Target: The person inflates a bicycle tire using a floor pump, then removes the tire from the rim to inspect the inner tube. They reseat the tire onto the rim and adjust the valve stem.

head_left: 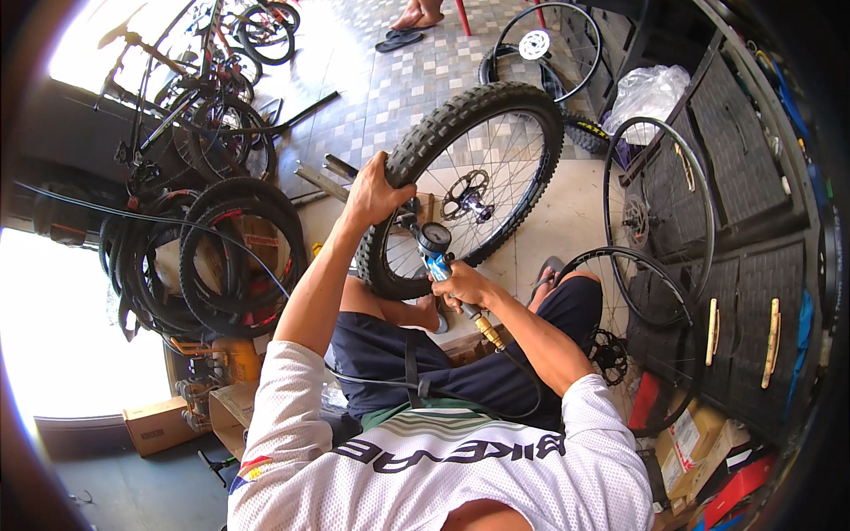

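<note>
A bicycle wheel (551, 146) with a knobby black tyre stands tilted in front of my knees, its spokes and disc-side hub (474, 205) showing. My left hand (379, 190) grips the tyre on its left side, fingers wrapped over the tread. Lower down, my right hand (464, 287) is closed round a blue tyre inflator gun (437, 265) with a round dial gauge (435, 235). The gauge end reaches the rim just below my left hand; the exact joint at the valve is hidden. From the inflator's brass fitting (488, 332) a black air hose (537, 382) curves down across my lap.
Several loose tyres (190, 257) are stacked at left, below parked bicycles (208, 115). Bare wheels (708, 212) lean against dark drawers (744, 142) at right. Cardboard boxes (158, 427) sit low on the left. Another person's feet (420, 16) and sandals (398, 41) show at the top.
</note>
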{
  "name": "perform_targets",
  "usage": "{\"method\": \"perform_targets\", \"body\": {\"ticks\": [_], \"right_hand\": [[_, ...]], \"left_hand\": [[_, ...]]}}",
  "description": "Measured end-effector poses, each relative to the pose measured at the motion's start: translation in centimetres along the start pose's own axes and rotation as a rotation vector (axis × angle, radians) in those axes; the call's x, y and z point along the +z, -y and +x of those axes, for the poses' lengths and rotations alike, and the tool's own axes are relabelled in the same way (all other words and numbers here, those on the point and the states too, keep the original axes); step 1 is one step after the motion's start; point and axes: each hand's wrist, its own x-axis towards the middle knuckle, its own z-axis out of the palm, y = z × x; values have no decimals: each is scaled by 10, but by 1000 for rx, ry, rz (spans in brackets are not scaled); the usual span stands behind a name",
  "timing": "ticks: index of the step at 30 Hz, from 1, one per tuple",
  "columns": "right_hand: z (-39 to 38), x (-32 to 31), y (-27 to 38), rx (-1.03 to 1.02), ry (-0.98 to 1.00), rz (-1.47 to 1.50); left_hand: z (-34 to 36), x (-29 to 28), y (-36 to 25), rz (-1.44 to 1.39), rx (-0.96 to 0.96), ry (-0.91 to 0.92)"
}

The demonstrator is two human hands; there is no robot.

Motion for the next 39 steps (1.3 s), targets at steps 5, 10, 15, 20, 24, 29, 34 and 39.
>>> {"method": "perform_targets", "body": {"ticks": [5,10,15,20,24,29,34,39], "right_hand": [[2,0,-3,14,7,23],[3,3,-2,-1,9,41],[6,0,-6,-5,18,43],[8,0,-8,-26,1,30],[7,1,-7,-8,-5,23],[4,1,-6,-7,-14,19],[2,0,-1,2,-11,-5],[2,1,-1,-1,-22,-14]], "left_hand": [[1,-1,-1,-10,2,13],[2,-2,1,-19,-2,22],[4,-5,3,-30,-8,60],[5,-7,3,-32,11,67],[7,-6,3,-15,13,67],[6,-5,0,-23,29,50],[3,-5,-1,-24,15,53],[3,-5,-3,-21,8,44]]}}
